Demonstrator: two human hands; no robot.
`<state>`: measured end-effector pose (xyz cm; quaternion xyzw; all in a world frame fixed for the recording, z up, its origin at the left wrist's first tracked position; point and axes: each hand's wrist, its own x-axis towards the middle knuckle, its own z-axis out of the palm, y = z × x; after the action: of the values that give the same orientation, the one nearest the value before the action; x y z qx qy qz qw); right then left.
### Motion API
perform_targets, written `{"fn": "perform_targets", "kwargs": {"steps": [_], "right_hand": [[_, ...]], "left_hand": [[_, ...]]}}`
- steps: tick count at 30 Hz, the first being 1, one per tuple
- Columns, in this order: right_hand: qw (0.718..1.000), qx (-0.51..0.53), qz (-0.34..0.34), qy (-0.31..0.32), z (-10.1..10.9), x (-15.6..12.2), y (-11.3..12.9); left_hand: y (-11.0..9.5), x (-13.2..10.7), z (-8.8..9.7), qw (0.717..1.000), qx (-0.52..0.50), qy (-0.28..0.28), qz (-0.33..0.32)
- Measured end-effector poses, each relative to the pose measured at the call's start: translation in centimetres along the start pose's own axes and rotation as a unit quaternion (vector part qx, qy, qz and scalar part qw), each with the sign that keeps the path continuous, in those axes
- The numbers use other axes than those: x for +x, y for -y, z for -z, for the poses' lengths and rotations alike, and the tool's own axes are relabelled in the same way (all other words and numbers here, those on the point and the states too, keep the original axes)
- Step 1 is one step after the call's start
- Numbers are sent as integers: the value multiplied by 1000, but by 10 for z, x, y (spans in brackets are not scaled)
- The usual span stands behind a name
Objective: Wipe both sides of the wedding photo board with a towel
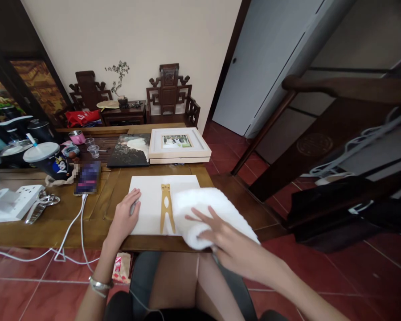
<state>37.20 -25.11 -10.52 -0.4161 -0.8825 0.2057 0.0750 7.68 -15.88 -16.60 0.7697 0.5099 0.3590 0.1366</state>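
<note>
A white board [149, 200] lies flat at the near edge of the wooden table [100, 191], with a gold stand piece [166, 208] across its back. My left hand [124, 217] rests on the board's left edge, fingers curled on the rim. My right hand [222, 238] presses flat, fingers spread, on a white towel [207, 207] that covers the board's right side.
A framed photo [178, 143] on a stack of white frames and a dark canvas [130, 150] lie further back. A phone [87, 177] with a white cable, a power strip [15, 200], lidded cups [48, 158] and small glasses stand at left. Carved chairs line the wall.
</note>
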Motion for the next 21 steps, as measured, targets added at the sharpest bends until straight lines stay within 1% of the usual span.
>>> {"fn": "perform_targets", "kwargs": {"steps": [2,4,7,9,12,16,19,21], "right_hand": [[999,19,7,32,1,-18,15],[998,33,11,54,2,-27,22],[998,47,12,45,3,-23,16],[999,48,11,11,3,-10,2],[999,22,7,-42,5,24,-25],[997,-42,-2,-72,15,75,-60],[995,-54,-8,-88,20,100,-75],[994,-56,-13,-96,19,104,-76]], "left_hand": [[0,0,0,1000,1,2,1],[-1,0,1,1000,2,4,2],[-1,0,1,1000,-2,7,2],[-1,0,1,1000,-5,7,1],[-1,0,1,1000,-7,4,-1],[-2,0,2,1000,-8,8,4],[-3,0,2,1000,-7,12,7],[-3,0,2,1000,-6,10,7]]}}
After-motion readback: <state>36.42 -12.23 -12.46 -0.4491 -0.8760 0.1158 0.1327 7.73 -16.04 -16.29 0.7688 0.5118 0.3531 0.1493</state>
